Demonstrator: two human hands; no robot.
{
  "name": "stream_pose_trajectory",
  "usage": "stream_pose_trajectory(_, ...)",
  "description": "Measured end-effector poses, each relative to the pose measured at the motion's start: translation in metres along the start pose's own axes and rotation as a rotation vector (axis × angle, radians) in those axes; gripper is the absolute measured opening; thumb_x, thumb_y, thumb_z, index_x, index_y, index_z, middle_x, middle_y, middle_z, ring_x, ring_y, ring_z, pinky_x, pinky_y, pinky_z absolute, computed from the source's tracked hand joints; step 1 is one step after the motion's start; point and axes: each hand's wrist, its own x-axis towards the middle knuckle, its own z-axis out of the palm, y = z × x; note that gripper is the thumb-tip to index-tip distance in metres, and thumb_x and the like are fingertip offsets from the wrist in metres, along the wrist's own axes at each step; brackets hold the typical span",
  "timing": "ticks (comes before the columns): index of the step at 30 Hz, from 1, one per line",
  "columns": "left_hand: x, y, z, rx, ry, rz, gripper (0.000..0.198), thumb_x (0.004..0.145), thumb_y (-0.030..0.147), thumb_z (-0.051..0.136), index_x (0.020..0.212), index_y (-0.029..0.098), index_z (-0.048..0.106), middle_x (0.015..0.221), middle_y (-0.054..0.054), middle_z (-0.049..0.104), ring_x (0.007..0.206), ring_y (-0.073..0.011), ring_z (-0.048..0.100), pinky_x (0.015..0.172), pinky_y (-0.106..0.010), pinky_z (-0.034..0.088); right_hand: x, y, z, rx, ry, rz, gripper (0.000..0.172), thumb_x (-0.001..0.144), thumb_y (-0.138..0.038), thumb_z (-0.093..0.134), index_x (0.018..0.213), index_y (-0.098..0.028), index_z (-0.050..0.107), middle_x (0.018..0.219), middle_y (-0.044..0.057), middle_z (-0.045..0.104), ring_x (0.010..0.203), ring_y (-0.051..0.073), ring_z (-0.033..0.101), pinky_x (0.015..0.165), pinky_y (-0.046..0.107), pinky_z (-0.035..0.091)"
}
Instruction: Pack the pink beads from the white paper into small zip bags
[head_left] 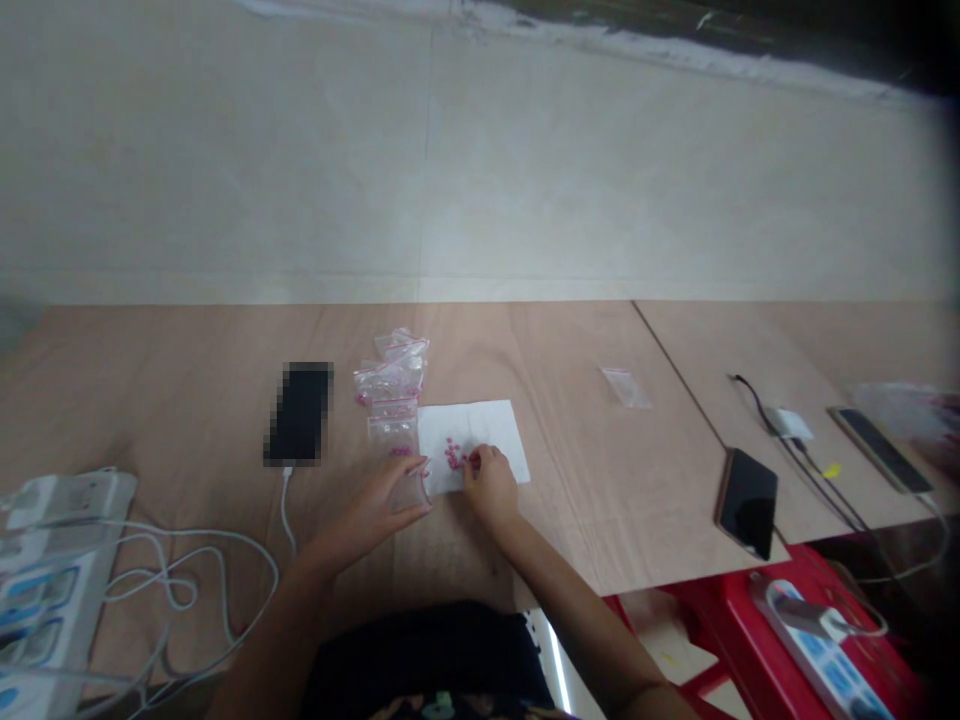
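My left hand (379,505) holds a small clear zip bag (409,488) between thumb and fingers, its mouth turned toward the paper. A few pink bits show at the bag's edge. On a white sheet of paper (491,420) lies a loose cluster of small pink beads (451,455). My right hand (491,490) rests at the right side of this cluster with its fingertips pinched together; whatever they hold is hidden. Just beyond my left hand, another zip bag (392,425) has pink beads inside. Behind it is a pile of clear zip bags (397,368), some with pink beads.
A dark phone (300,412) on a white cable lies left, near a power strip (67,560) with tangled cords. To the right are a single clear bag (626,388), two more phones (748,503) (879,448) and a red stool (742,610) below the table edge.
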Motion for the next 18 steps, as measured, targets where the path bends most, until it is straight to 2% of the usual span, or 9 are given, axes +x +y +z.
stream_pose_trajectory(5,-0.002,-0.008,0.005,0.03,0.038,0.018,0.05,0.075,0.035,0.062,0.12,0.021,0.048,0.123,-0.009,0.054,0.115,-0.0259,0.049,0.101,-0.046,0.036,-0.003,0.002,-0.001,0.08,0.052,-0.026,0.013,0.079,-0.016,0.046,0.077,-0.015,0.058,0.077,0.01,0.062,0.075,0.02,0.056,0.066,0.029,0.041)
stream_pose_trajectory(9,0.003,-0.013,0.01,0.05,0.073,0.043,0.05,0.074,0.035,0.064,0.119,0.021,0.047,0.124,-0.009,0.053,0.115,-0.026,0.048,0.1,-0.045,0.036,-0.011,-0.007,-0.017,0.298,0.116,-0.076,0.01,0.079,-0.02,0.048,0.076,-0.016,0.057,0.073,0.006,0.061,0.065,0.017,0.053,0.061,0.028,0.042)
stream_pose_trajectory(12,0.008,-0.012,0.014,0.042,0.086,0.067,0.047,0.074,0.032,0.064,0.117,0.022,0.048,0.121,-0.009,0.055,0.114,-0.0257,0.049,0.099,-0.045,0.038,-0.023,-0.021,-0.032,0.451,0.076,-0.208,0.008,0.079,-0.022,0.05,0.079,-0.017,0.056,0.074,0.004,0.06,0.061,0.014,0.051,0.06,0.027,0.043)
stream_pose_trajectory(15,0.011,-0.011,0.016,0.039,0.099,0.087,0.043,0.075,0.028,0.063,0.115,0.023,0.05,0.118,-0.008,0.056,0.112,-0.0248,0.051,0.098,-0.044,0.039,-0.03,-0.031,-0.041,0.509,0.005,-0.331,0.007,0.079,-0.021,0.052,0.076,-0.019,0.058,0.074,0.002,0.06,0.064,0.014,0.051,0.062,0.028,0.044)
stream_pose_trajectory(18,0.01,-0.012,0.016,0.039,0.113,0.092,0.045,0.073,0.026,0.064,0.115,0.022,0.05,0.118,-0.008,0.057,0.11,-0.0244,0.052,0.097,-0.043,0.04,-0.024,-0.026,-0.037,0.567,0.013,-0.304,0.01,0.08,-0.021,0.05,0.082,-0.019,0.06,0.078,0.003,0.061,0.062,0.014,0.051,0.059,0.027,0.044)
